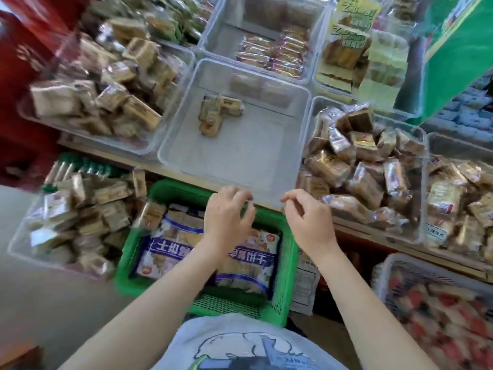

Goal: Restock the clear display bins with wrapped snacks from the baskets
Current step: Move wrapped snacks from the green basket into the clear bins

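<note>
Nearest, at six o'clock, a pale printed shirt [240, 343], with both bare forearms reaching forward. Just beyond, a green basket [288, 268] holding a large blue-and-white snack bag [165, 252], partly hidden under the left arm. Above the basket's far rim, the left hand [229, 217] with fingers loosely curled, grip empty, fingertips close to the near edge of the bin ahead. Beside it at one o'clock, the right hand [306, 217], fingers likewise loosely bent, grip holding nothing. At four o'clock, a white basket [394, 265] of red-and-white wrapped pieces, blurred. At nine o'clock, a low clear bin [18, 252] heaped with tan wrapped snacks.

Farther on, at twelve o'clock on the surface, the middle clear display bin [234, 161], almost bare, with only a few wrapped snacks [216, 113] lying toward its back. At two o'clock, a full bin [422, 209] of shiny wrapped cakes. At ten o'clock, another heaped bin [88, 134] of tan packets. Farthest, at twelve, a bin [221, 36] with rows of red-edged packets, and at one o'clock yellow-labelled packs [346, 49].
</note>
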A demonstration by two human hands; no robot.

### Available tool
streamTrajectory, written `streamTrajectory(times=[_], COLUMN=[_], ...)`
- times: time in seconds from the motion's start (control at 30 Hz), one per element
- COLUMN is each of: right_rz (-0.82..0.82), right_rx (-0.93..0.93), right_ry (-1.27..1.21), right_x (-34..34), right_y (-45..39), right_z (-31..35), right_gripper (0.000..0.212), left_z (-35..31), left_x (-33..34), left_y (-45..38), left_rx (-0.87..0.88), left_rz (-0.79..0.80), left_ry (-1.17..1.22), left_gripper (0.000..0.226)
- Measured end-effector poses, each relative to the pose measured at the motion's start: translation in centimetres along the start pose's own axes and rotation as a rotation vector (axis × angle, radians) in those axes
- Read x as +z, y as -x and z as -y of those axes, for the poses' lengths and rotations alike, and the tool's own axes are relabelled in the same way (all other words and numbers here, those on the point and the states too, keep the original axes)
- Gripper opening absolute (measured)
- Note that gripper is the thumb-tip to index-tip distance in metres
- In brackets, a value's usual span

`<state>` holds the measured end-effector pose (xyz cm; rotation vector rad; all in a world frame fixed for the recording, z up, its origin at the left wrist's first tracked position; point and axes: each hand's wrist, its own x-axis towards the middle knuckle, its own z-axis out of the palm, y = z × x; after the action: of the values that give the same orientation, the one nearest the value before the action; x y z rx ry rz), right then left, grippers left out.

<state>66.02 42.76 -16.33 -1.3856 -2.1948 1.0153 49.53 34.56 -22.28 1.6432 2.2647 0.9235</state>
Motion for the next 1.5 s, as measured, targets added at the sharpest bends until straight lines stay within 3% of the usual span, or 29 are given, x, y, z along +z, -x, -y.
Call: streamTrajectory(times=[0.1,0.2,0.4,0.47,0.53,0.7,0.77,0.87,1.07,1.17,1.27,1.37,1.5], right_rz=[0.289,0.457,0.48,0.473,0.453,0.385,0.355,0.337,0.251,0.214,0.203,0.163,0.01], right_rx=[0.245,0.367,0.398,0.409,0.415,0.441,0.497,0.593,0.563,0.54,0.512,0.476,0.48], right_ry=[0.021,0.045,0.076,0.086,0.074,-0.072,-0.235,-0.552,-0.808,-0.869,-0.948,-0.973,-0.958], right_x=[7.2,12.1,15.5,15.9,16.2,16.9,16.8,16.0,11.4,8.7,6.1,3.7,-0.4], right_y=[1.0,2.1,2.7,2.3,1.9,0.7,0.2,-0.3,-0.3,-0.1,0.2,0.6,1.5], right_z=[-0.1,-0.1,2.9,3.6,4.3,6.4,7.5,8.7,8.5,8.4,8.0,7.2,5.0], right_gripper=[0.019,0.018,0.019,0.02,0.02,0.019,0.017,0.029,0.025,0.026,0.03,0.03,0.033], left_z=[8.2,14.3,19.4,20.1,20.7,18.9,16.9,13.2,8.1,6.3,3.4,0.6,-3.6], left_x=[-3.1,-5.3,-7.2,-7.5,-7.8,-8.6,-8.6,-8.7,-9.9,-11.1,-11.5,-10.8,-8.6], left_y=[3.5,5.1,5.0,5.0,4.9,3.3,2.4,1.4,-0.5,-1.7,-3.0,-3.9,-5.0], left_rx=[-0.245,-0.378,-0.134,-0.067,-0.035,0.0,0.043,0.06,0.172,-0.059,-0.363,-0.453,-0.494], left_rz=[0.118,0.253,0.706,0.74,0.676,0.426,0.34,0.273,0.212,0.305,0.385,0.406,0.433], left_ry=[-0.187,-0.358,-0.689,-0.779,-0.79,-0.465,-0.247,0.059,0.209,0.434,0.743,0.861,1.012], left_gripper=[0.021,0.043,0.085,0.083,0.079,0.076,0.072,0.072,0.098,0.1,0.062,0.039,0.04])
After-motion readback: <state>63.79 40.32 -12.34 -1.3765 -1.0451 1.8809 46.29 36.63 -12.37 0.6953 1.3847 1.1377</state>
